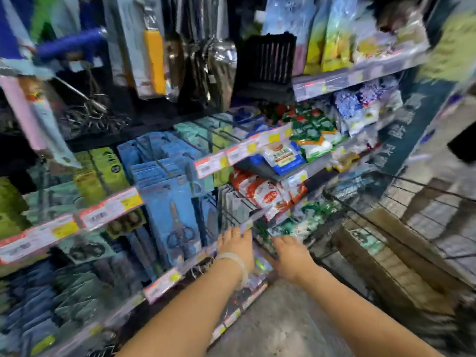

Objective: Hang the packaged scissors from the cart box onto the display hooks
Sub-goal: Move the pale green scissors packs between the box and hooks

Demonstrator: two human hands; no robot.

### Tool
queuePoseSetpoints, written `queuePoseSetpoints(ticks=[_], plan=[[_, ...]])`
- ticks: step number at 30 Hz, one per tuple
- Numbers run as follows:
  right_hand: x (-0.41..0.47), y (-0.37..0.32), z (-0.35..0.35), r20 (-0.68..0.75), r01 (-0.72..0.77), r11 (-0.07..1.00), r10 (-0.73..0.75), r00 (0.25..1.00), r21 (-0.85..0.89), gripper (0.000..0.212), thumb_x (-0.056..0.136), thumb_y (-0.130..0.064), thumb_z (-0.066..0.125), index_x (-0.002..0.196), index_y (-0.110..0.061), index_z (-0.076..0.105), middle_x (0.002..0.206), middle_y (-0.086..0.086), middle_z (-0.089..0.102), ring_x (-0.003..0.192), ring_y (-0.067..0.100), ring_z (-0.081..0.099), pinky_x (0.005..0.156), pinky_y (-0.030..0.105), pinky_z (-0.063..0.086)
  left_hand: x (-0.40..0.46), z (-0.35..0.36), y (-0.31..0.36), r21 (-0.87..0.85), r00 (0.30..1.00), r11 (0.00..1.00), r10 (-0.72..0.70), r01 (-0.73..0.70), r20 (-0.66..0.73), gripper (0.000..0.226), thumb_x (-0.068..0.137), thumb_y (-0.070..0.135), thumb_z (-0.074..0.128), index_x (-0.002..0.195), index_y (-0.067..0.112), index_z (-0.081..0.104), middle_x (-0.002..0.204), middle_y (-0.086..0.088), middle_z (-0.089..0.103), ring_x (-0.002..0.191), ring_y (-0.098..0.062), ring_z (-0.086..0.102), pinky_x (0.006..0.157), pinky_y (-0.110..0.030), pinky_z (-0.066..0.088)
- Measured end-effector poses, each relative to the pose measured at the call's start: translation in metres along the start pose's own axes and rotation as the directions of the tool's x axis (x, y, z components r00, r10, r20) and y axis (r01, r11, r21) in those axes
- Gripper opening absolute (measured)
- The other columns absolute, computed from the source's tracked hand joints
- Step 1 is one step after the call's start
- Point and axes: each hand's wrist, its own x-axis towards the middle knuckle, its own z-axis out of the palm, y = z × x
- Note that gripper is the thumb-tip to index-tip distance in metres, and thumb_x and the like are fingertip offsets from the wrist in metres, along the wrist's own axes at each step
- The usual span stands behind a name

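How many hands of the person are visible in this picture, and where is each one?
2. The left hand, with a bracelet on its wrist, reaches toward the blue scissors packages on the display. The right hand is beside it, near the wire cart. Blur hides their fingertips.

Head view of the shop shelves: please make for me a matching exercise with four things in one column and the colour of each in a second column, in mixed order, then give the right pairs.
Things:
1. Scissors card at the front of the hook
2. Bracelet on the left wrist
3. Snack bags under the grey shelf
4. Box in the wire cart

Colours:
A. brown
B. red and white
C. blue
D. pale white

Right pairs: 1-C, 2-D, 3-B, 4-A
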Motion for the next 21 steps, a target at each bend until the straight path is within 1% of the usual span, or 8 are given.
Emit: queuePoseSetpoints(ticks=[3, 5, 7, 10, 12, 14, 18, 21], plan=[[-0.013, 0.07, -0.016, -0.02, -0.089, 0.996, 0.089, 0.996, -0.027, 0.055, 0.088, -0.032, 0.056, 0.137, -0.015, 0.038, 0.139, 0.009, 0.042, 0.131, 0.027, 0.037, 0.106, 0.034, 0.035, 0.019, 0.001, 0.068, 0.07, 0.995, 0.992, 0.101, -0.102, 0.023, 0.074, 0.088, 0.027, 0.057, 0.148, 0.017, 0.015, 0.156, -0.012, 0.01, 0.145, -0.033, 0.009, 0.118, -0.047, 0.014], [-0.025, 0.115, -0.028, -0.024, -0.145, 0.989, 0.145, 0.989, -0.026, 0.058, 0.088, -0.032, 0.056, 0.139, -0.014, 0.036, 0.142, 0.011, 0.04, 0.133, 0.028, 0.037, 0.108, 0.035, 0.034, 0.03, 0.004, 0.112, 0.094, 0.984, 0.98, 0.175, -0.178, 0.037, 0.073, 0.087, 0.027, 0.058, 0.147, 0.015, 0.018, 0.155, -0.013, 0.014, 0.144, -0.034, 0.011, 0.118, -0.048, 0.015], [-0.037, 0.158, -0.036, -0.044, -0.214, 0.977, 0.213, 0.976, -0.011, 0.056, 0.087, -0.034, 0.057, 0.136, -0.014, 0.04, 0.137, 0.011, 0.045, 0.13, 0.028, 0.04, 0.105, 0.034, 0.037, 0.038, 0.008, 0.155, 0.132, 0.965, 0.956, 0.261, -0.263, 0.031, 0.066, 0.087, 0.029, 0.056, 0.144, 0.015, 0.025, 0.152, -0.013, 0.02, 0.142, -0.034, 0.016, 0.117, -0.047, 0.018], [-0.056, 0.211, -0.042, -0.052, -0.334, 0.942, 0.335, 0.941, 0.028, 0.046, 0.085, -0.034, 0.059, 0.125, -0.016, 0.047, 0.126, 0.009, 0.051, 0.122, 0.03, 0.048, 0.097, 0.036, 0.044, 0.047, 0.016, 0.208, 0.159, 0.925, 0.912, 0.374, -0.379, 0.061, 0.062, 0.087, 0.029, 0.057, 0.141, 0.016, 0.03, 0.153, -0.014, 0.018, 0.143, -0.034, 0.014, 0.117, -0.047, 0.016], [-0.065, 0.239, -0.045, -0.033, -0.396, 0.918, 0.397, 0.917, 0.029, 0.044, 0.083, -0.029, 0.059, 0.123, -0.015, 0.047, 0.125, 0.009, 0.052, 0.12, 0.031, 0.048, 0.096, 0.038, 0.045, 0.054, 0.021, 0.236, 0.174, 0.905, 0.888, 0.419, -0.426, 0.077, 0.06, 0.087, 0.027, 0.057, 0.14, 0.015, 0.031, 0.153, -0.014, 0.019, 0.143, -0.034, 0.014, 0.117, -0.047, 0.016], [-0.07, 0.263, -0.048, -0.026, -0.443, 0.896, 0.444, 0.896, 0.029, 0.044, 0.083, -0.027, 0.06, 0.123, -0.014, 0.048, 0.127, 0.01, 0.053, 0.121, 0.03, 0.047, 0.098, 0.038, 0.044, 0.064, 0.024, 0.26, 0.194, 0.882, 0.861, 0.461, -0.47, 0.095, 0.057, 0.087, 0.025, 0.055, 0.138, 0.015, 0.032, 0.153, -0.014, 0.02, 0.143, -0.033, 0.015, 0.117, -0.048, 0.018], [-0.063, 0.3, -0.05, -0.007, -0.508, 0.857, 0.51, 0.86, 0.083, 0.048, 0.085, -0.026, 0.057, 0.129, -0.012, 0.045, 0.132, 0.011, 0.049, 0.125, 0.031, 0.043, 0.103, 0.039, 0.042, 0.09, 0.026, 0.296, 0.207, 0.85, 0.826, 0.495, -0.525, 0.183, 0.067, 0.091, 0.029, 0.053, 0.148, 0.016, 0.019, 0.158, -0.012, 0.006, 0.147, -0.032, 0.002, 0.119, -0.047, 0.009], [-0.042, 0.324, -0.052, 0.012, -0.54, 0.834, 0.542, 0.84, 0.113, 0.048, 0.087, -0.029, 0.056, 0.131, -0.014, 0.044, 0.136, 0.011, 0.046, 0.128, 0.03, 0.04, 0.105, 0.039, 0.039, 0.123, 0.028, 0.319, 0.216, 0.834, 0.806, 0.519, -0.551, 0.187, 0.064, 0.093, 0.024, 0.05, 0.148, 0.018, 0.019, 0.159, -0.011, 0.005, 0.147, -0.03, 0.002, 0.119, -0.046, 0.008]])
